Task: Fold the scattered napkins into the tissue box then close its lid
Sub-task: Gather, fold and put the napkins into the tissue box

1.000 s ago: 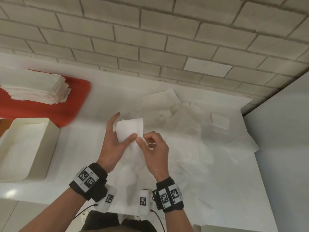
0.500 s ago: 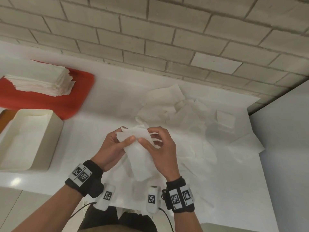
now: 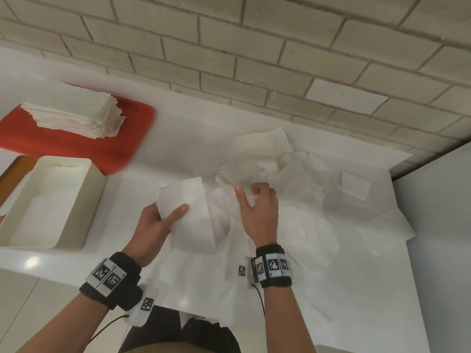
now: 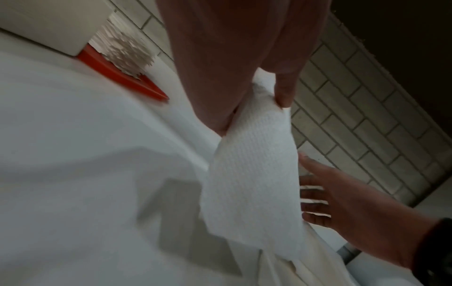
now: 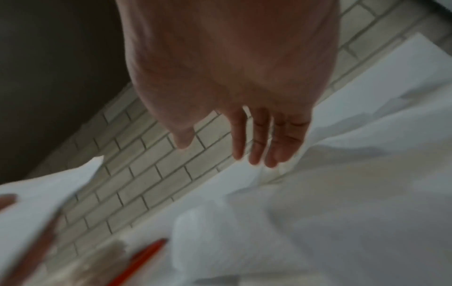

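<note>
Head view: I see my left hand (image 3: 155,220) pinching a folded napkin (image 3: 190,212), thumb on top, fingers underneath, lifted off the counter (image 3: 178,149). My right hand (image 3: 257,210) is loose, fingers relaxed, holding nothing, hovering just beside the napkin over the scattered napkins (image 3: 293,189), which spread ahead and right of it. Tissue box (image 3: 94,207) sits open well left of my left hand, white sheets inside. Beyond the box, a red tray (image 3: 76,146) carries a napkin stack (image 3: 76,115). Lid: can't tell where.
</note>
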Demonstrator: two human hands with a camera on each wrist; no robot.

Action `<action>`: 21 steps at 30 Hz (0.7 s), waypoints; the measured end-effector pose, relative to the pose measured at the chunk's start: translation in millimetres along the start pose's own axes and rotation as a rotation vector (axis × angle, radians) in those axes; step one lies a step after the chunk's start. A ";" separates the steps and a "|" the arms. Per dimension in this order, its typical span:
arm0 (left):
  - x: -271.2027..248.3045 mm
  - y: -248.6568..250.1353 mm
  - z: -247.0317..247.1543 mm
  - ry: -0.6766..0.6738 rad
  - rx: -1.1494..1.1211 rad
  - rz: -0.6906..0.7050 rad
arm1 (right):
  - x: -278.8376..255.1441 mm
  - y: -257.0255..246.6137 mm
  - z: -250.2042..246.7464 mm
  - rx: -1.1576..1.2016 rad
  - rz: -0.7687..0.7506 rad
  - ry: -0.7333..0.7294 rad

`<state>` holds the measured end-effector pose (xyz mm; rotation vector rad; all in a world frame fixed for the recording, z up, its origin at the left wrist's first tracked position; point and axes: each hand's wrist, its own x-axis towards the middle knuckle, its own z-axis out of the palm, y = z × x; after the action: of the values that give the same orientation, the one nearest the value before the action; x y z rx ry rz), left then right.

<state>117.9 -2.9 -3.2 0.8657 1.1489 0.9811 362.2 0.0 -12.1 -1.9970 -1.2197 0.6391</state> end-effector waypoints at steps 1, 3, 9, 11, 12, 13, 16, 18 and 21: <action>3.1 -2.7 -4.0 0.053 0.011 -0.007 | 11.9 6.6 6.7 -0.152 0.010 -0.036; 9.3 -8.1 -10.1 0.146 0.051 -0.009 | 29.8 14.8 18.6 -0.339 0.024 -0.150; 19.8 -13.0 -19.6 0.300 0.092 0.043 | 29.7 -3.1 11.1 -0.044 -0.215 -0.197; 22.2 -13.7 -21.1 0.324 0.121 0.076 | 15.7 -17.2 1.5 0.048 -0.301 -0.203; 23.2 -14.3 -21.9 0.331 0.143 0.086 | 10.3 -20.2 -1.6 0.009 -0.326 -0.156; 24.1 -14.2 -22.5 0.339 0.160 0.093 | 8.3 -20.3 -2.4 -0.085 -0.347 -0.068; 25.4 -16.4 -23.0 0.334 0.154 0.079 | 17.2 -6.0 8.0 -0.534 -0.222 0.099; 24.2 -19.6 -23.0 0.327 0.168 0.064 | 20.8 6.1 25.4 -0.773 -0.087 -0.107; 20.8 -23.6 -24.4 0.311 0.186 0.042 | 18.6 22.5 39.8 -0.743 -0.081 -0.215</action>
<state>100.6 10.0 -36.7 0.9080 1.5103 1.0818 354.5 22.0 -55.6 -2.4928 -1.8544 0.3898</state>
